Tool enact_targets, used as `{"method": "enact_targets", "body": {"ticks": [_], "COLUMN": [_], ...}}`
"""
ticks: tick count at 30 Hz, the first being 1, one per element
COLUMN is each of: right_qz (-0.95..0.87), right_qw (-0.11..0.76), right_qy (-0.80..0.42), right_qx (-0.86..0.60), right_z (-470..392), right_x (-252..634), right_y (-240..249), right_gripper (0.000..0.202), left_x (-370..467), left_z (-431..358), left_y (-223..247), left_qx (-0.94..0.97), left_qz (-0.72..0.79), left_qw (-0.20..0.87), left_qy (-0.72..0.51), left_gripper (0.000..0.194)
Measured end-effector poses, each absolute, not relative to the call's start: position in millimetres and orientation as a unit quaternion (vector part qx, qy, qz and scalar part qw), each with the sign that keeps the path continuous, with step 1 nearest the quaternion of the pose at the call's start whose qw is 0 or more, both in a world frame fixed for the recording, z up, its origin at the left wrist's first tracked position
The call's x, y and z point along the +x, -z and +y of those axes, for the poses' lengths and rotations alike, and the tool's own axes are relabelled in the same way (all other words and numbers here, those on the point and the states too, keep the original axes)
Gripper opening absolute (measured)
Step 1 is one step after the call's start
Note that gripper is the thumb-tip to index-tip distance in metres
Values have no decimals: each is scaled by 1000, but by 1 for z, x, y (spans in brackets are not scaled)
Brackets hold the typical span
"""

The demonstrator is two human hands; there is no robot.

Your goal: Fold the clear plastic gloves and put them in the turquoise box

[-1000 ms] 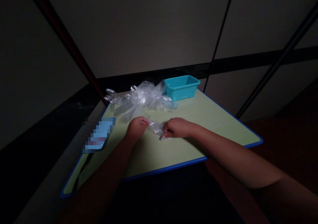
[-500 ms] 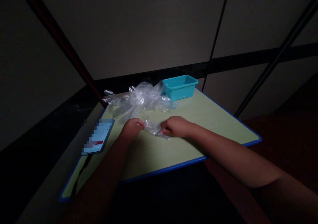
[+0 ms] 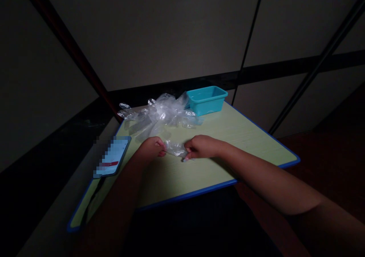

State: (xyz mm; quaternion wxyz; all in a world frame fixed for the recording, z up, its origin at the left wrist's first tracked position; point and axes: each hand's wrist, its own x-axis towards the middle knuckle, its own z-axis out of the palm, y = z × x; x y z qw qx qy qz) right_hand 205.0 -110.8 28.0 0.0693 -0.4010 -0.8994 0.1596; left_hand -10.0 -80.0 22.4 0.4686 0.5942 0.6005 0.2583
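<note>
A small piece of clear plastic film [image 3: 174, 148] stretches between my two hands, low over the table. My left hand [image 3: 154, 147] pinches its left end. At its right end my right hand [image 3: 198, 146] is closed on the film, fingers curled and thumb pointing down-left. Just behind the hands lies a loose heap of crumpled clear plastic [image 3: 162, 114], spreading over the back left of the table and reaching the blue container.
The light green table [image 3: 245, 139] has a blue edge. A turquoise rectangular container [image 3: 207, 105] stands at the back. A phone [image 3: 115, 158] with a lit screen lies at the left edge, a dark strap beneath it. Cabinet panels rise behind.
Both hands have shifted slightly, and the film between them has changed shape. My right thumb now points lower. The heap, container and phone have stayed put.
</note>
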Motion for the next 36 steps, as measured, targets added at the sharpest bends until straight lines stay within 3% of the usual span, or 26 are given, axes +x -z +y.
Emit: {"method": "enact_targets", "body": {"ticks": [8,11,13,15,18,22,36], "right_qz": [-902,-899,-897,-897,-899,-912,-901], "right_qw": [48,37,32,32,41,81,84], "right_qy": [-149,-143,-135,-128,-113,-105,-257], "right_qx": [-402,-413,-419,-423,-420,-389,-339], "right_z": [-112,-112,-112,-112,-110,-108,-105], "right_x": [203,202,201,200,200,202,212], "right_y": [-29,-29,-29,-28,-23,-17,-22], "right_gripper": [17,24,29,33,32,30,14], "left_x": [-14,-14,-9,0,16,30,32], "left_z": [-78,-78,-83,-94,-115,-134,-133], "left_y": [-17,-17,-19,-20,-18,-11,3], "left_qx": [667,718,755,813,910,940,893], "left_qz": [619,618,564,456,275,193,286], "left_qw": [364,201,83,44,105,176,260], "left_qy": [-199,-250,-324,-361,-292,-218,-232], "left_gripper": [10,8,16,30,53,71,67]}}
